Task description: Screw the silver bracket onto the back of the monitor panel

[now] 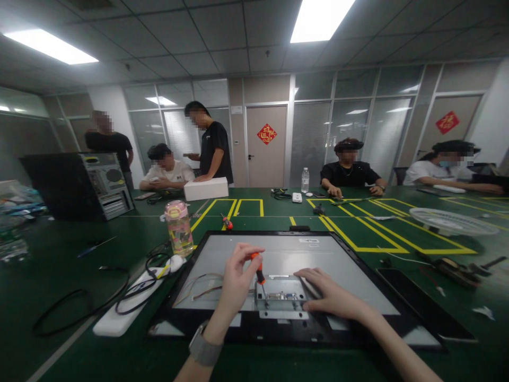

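My left hand [239, 276] pinches the orange and black handle of a screwdriver [260, 269]. The screwdriver's shaft points down to the front edge of a metal bracket box [278, 305] with connector ports. That box sits on the back of a flat display panel [338, 254] with a black frame, lying on the green table. My right hand [330, 294] rests with fingers stretched out at the right side of the box, touching it. Thin wires [202, 286] run across the panel left of the box.
Left of the panel are a white power strip [119, 313] with black cable and a pink-lidded bottle [177, 228]. A black computer case [79, 185] stands farther left. On the right lie a dark flat slab [425, 302] and a white ring [453, 222]. Several people are around the table.
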Demonstrator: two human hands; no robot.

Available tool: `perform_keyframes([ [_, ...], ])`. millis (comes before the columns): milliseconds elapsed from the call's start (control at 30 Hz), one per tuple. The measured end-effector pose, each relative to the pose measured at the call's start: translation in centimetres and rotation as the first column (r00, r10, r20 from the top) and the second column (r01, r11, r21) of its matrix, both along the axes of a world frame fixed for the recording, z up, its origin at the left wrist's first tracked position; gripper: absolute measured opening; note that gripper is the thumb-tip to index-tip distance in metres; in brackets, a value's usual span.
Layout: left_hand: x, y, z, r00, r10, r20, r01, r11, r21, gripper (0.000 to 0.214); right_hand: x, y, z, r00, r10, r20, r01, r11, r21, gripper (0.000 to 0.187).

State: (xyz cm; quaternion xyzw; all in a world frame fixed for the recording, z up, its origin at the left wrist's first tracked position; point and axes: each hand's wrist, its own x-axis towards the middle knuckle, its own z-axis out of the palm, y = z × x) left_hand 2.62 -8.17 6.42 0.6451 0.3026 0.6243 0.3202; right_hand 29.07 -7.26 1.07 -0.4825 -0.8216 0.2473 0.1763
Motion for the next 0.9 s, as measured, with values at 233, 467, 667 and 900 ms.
perform_keyframes([
  [233,0.11,-0.03,0.01,0.997,-0.07,0.033,0.072,0.995,-0.067,0.022,-0.04,0.0,0.13,1.0,0.009,-0.004,-0.009,1.0,0.004,0.067],
  [467,0.17,-0.22,0.12,1.0,0.004,0.014,-0.003,0.999,-0.037,0.024,-0.14,-0.1,0.33,1.0,0.007,-0.003,-0.007,1.0,0.001,0.067],
  [667,0.14,-0.09,-0.07,1.0,0.003,0.004,-0.003,1.0,-0.025,0.02,-0.18,-0.2,0.33,1.0,0.003,-0.004,-0.003,1.0,-0.005,0.069],
  [900,0.1,-0.09,0.1,0.999,-0.037,0.005,0.037,0.998,-0.044,0.027,-0.25,-0.2,0.47,1.0,0.002,0.007,-0.002,1.0,-0.01,0.067],
])
